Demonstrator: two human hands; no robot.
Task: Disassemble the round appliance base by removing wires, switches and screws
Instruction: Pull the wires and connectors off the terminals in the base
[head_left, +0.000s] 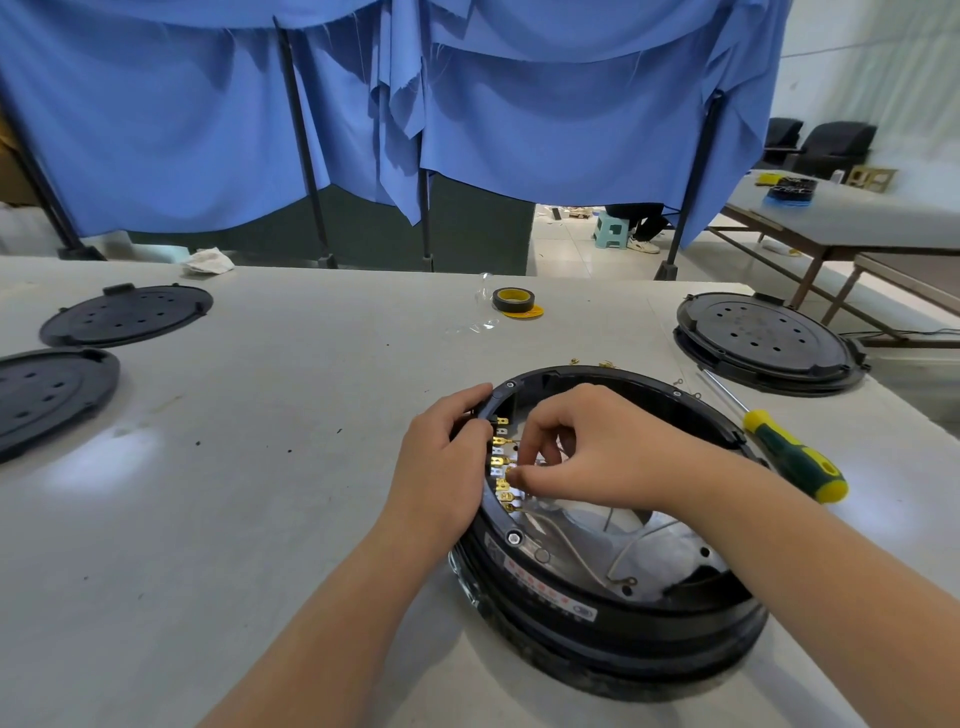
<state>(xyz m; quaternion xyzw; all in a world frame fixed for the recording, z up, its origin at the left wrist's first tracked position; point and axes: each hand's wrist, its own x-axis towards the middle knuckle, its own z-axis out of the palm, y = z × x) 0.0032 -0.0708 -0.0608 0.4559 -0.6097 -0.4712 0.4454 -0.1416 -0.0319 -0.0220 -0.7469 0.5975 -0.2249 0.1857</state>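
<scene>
The round base (613, 613) sits before me on the tabletop (260, 467). My left hand (441, 467) grips its rim; my right hand (587, 452) pinches a brass terminal (506, 486) inside. A screwdriver (789, 452) lies just beyond, tape roll (513, 300) farther back.

Glossy black plastic base (613, 631), matt grey table (270, 467).
</scene>
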